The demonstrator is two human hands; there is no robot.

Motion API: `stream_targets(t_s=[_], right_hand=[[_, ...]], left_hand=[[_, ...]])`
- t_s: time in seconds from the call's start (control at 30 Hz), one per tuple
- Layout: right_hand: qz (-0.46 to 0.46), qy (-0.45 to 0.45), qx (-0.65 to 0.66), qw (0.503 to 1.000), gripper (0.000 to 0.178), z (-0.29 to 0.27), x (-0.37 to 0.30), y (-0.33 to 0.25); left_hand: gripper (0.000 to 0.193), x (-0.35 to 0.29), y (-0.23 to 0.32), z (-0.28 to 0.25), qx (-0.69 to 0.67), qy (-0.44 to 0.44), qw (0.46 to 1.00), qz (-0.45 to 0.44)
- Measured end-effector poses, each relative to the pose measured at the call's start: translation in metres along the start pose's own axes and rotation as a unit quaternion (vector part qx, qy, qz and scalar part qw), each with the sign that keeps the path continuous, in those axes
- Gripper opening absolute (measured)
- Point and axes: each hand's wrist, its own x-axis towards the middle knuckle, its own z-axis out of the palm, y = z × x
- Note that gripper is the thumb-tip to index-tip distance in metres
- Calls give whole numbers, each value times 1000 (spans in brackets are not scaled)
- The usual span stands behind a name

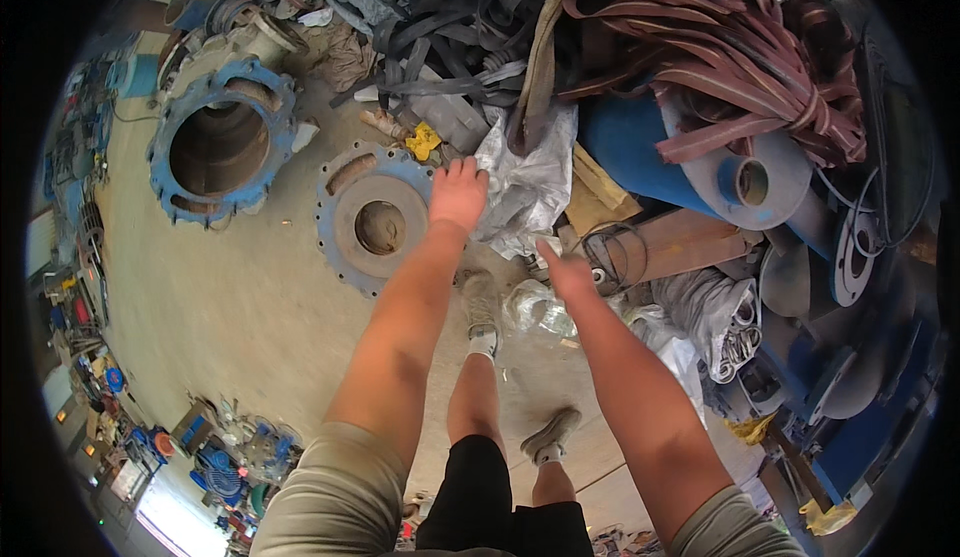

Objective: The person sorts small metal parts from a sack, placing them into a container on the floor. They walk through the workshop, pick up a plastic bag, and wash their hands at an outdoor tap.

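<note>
A crumpled silver-white plastic sack (525, 182) lies in front of me among the piled materials. My left hand (460, 194) is at its left edge, fingers curled and closed on the plastic; the fingertips are partly hidden. Lower and to the right, my right hand (568, 272) is closed at the sack's bottom corner, with thumb and forefinger pinching it. Just left of my left hand, a flat blue ring-shaped metal flange (408, 192) with a scalloped rim lies on the floor. A yellow crumpled scrap (424, 142) sits beyond that hand.
A larger blue flanged casting (262, 179) stands at the far left. Bundled reddish-brown straps (740, 47) rest over a blue cylinder (640, 152) at the right. Black straps (460, 27) are heaped at the back. A clear plastic bag (540, 309) lies by my front shoe (480, 302).
</note>
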Motion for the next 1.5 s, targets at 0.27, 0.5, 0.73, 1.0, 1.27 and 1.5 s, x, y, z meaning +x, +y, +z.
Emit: stream_targets(t_s=[0.27,0.5,0.73,1.0,1.27,1.5], right_hand=[[-91,14,-244,965,54,-51,66,-98],[-33,139,99,985,32,-113,-2,-113],[-470,93,107,871,20,-80,-38,-158],[55,-105,587,801,18,-58,72,-177],[-64,-325,566,754,45,-94,-84,-41],[-179,-340,-484,786,36,-158,-295,328]], left_hand=[[17,48,-34,-64,-351,200,908,-108],[28,103,-43,-114,-368,179,888,-212],[32,102,-27,-126,-348,123,903,-220],[35,65,-53,-103,-414,173,866,-220],[54,-5,-53,-93,-551,21,792,-262],[60,-317,-52,-36,-380,-173,826,-379]])
